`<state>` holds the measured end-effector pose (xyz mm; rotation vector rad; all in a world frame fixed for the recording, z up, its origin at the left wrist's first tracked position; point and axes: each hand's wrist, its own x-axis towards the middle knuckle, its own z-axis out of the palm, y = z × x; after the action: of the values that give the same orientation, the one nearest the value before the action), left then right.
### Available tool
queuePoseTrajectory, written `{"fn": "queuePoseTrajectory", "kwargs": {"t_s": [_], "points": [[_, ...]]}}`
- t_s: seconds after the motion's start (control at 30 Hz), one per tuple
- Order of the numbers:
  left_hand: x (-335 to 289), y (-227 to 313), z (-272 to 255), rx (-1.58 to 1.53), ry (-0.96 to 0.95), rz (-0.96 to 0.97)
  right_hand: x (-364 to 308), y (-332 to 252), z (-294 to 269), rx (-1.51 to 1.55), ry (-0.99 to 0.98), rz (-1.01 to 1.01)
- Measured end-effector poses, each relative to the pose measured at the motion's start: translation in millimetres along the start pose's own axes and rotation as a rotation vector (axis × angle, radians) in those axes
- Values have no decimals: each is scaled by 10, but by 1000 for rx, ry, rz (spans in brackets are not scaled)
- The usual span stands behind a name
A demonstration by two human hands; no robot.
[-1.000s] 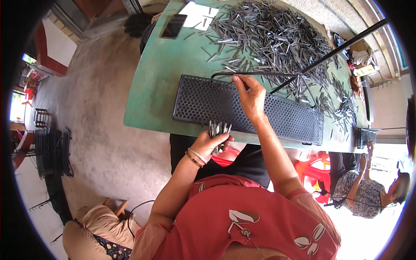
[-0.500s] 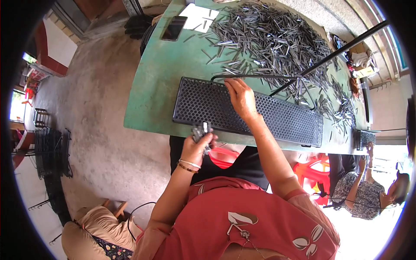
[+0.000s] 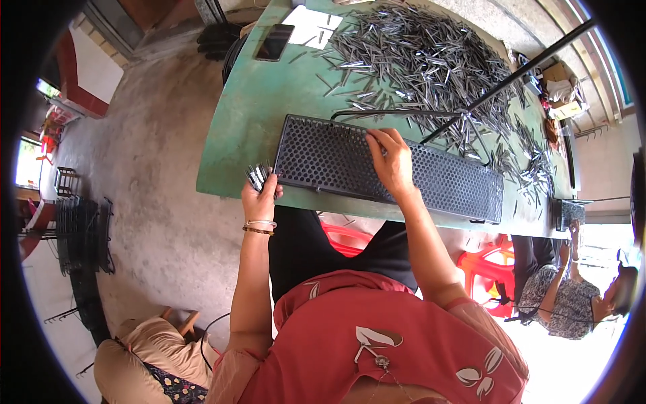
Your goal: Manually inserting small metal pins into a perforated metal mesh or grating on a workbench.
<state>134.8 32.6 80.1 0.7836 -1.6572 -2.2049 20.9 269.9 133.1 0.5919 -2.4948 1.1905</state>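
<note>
Outdoors, green table on concrete floor

A perforated tray lies along the near edge of the table, with a heap of metal pins behind it. The left hand holds a bundle of pins just left of the tray; the right hand rests on the tray's middle. A phone lies at the table's far left corner.
</note>
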Motion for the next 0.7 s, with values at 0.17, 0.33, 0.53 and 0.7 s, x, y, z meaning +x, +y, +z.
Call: {"fn": "queuePoseTrajectory", "kwargs": {"t_s": [0.17,0.33,0.53,0.7], "points": [[-113,-56,-19,0,71,-7,-349,196,-49,-85,82,-67],[-376,-37,-73,3,83,-34,-368,194,-98,27,49,-42],[-637,68,-92,43,135,119,-440,162,-142,44,66,-107],[-980,259,175,-210,-238,-269,-624,-297,-135,572,-256,188]]}}
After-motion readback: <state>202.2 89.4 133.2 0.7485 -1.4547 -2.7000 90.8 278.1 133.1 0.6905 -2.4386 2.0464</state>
